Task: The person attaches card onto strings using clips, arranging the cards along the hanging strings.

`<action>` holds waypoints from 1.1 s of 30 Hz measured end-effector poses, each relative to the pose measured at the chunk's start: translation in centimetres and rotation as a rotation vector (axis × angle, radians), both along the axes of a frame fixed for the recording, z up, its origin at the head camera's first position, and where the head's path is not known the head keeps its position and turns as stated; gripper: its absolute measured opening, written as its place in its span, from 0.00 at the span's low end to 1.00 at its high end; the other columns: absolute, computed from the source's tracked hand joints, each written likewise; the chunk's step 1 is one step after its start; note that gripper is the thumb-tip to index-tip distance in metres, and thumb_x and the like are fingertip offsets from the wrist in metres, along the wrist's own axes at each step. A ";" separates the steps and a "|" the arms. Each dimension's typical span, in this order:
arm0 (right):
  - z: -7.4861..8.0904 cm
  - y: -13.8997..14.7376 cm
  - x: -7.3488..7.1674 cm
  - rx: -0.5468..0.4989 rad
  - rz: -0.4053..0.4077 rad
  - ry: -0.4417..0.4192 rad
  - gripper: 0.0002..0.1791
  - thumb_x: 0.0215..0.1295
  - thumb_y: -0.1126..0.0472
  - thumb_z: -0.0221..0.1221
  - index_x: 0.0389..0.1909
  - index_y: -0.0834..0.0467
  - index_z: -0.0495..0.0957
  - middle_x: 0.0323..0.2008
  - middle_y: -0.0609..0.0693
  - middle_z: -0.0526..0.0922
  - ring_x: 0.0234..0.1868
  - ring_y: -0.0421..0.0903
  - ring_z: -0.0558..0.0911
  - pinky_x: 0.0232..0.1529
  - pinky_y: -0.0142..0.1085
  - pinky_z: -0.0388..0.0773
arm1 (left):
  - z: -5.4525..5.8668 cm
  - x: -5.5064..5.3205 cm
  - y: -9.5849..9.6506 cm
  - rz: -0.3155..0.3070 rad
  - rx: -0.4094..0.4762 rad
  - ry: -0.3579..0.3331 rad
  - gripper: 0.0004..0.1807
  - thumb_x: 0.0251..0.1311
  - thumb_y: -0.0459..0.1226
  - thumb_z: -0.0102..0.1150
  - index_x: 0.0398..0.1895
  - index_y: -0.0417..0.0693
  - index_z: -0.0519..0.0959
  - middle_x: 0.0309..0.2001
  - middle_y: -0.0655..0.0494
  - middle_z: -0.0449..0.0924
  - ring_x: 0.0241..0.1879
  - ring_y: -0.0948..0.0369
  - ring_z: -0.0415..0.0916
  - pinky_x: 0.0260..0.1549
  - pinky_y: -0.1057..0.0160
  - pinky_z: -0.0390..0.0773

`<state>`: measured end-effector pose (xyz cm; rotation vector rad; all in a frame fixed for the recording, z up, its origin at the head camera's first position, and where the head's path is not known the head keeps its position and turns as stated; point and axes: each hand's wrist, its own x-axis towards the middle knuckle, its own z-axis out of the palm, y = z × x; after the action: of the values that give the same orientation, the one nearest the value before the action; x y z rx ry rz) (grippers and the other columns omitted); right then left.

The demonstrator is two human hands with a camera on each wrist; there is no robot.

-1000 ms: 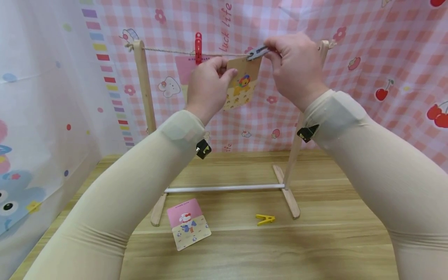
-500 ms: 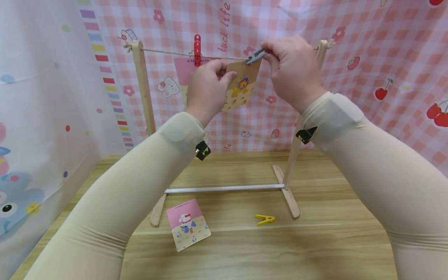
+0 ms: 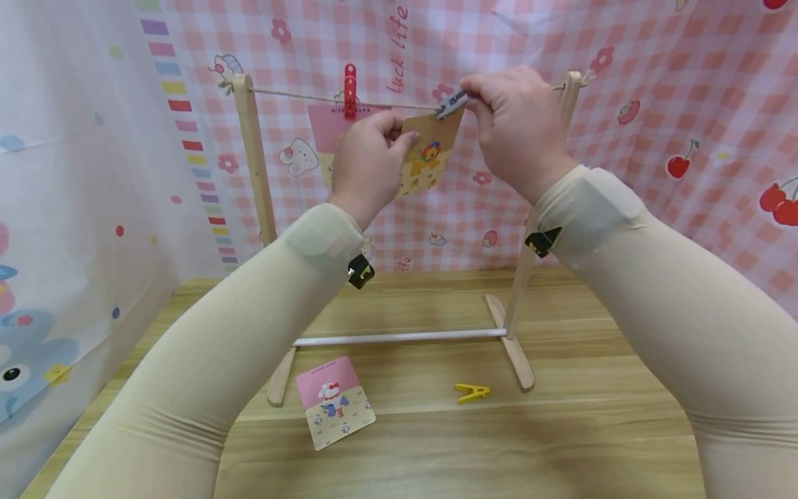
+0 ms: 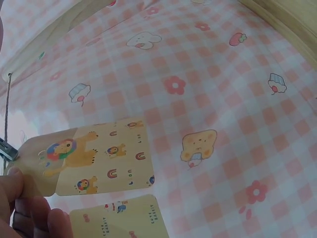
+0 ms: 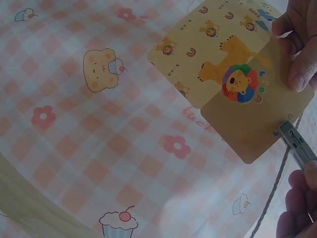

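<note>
Since a second ago, right hand (image 3: 520,125) and grey clip (image 3: 453,103) have dipped slightly, string (image 3: 293,93) sagging a touch lower. Loose card (image 3: 337,402) and yellow clip (image 3: 472,393) unmoved. Left hand (image 3: 370,159) pinches lion card (image 3: 430,151) by its side edge, thumb against fingers; right hand pinches grey clip's rear end. Lion card is up at the string, clip tip on its top edge; can't tell if the clip also bites the string. Red clip (image 3: 350,90) holds pink-topped card (image 3: 327,128) on the string, partly behind left hand. Loose card lies toward table's (image 3: 436,443) left edge, yellow clip beside rack's (image 3: 255,159) right foot. Left sleeve covers part of rack's left side. Table's near edge cut off.
</note>
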<state>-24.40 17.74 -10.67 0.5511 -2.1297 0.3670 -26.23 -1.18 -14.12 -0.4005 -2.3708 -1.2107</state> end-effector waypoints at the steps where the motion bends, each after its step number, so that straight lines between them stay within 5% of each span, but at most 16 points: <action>1: 0.0 0.0 0.0 0.002 0.001 0.002 0.13 0.80 0.59 0.57 0.52 0.59 0.87 0.53 0.55 0.91 0.54 0.55 0.85 0.63 0.47 0.76 | 0.0 0.0 0.0 0.000 0.001 0.002 0.12 0.76 0.49 0.59 0.52 0.56 0.84 0.47 0.61 0.86 0.46 0.63 0.80 0.48 0.65 0.79; 33: 0.1 -0.7 -0.1 0.033 0.028 -0.052 0.14 0.82 0.61 0.54 0.56 0.59 0.86 0.55 0.55 0.89 0.55 0.54 0.84 0.65 0.47 0.74 | -0.2 -0.2 -0.1 0.004 0.012 0.006 0.12 0.76 0.48 0.59 0.53 0.56 0.84 0.46 0.60 0.85 0.46 0.64 0.79 0.48 0.66 0.79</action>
<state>-24.52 17.06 -10.55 0.5970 -2.1831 0.3663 -26.43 -1.30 -14.30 -0.3952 -2.3571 -1.2202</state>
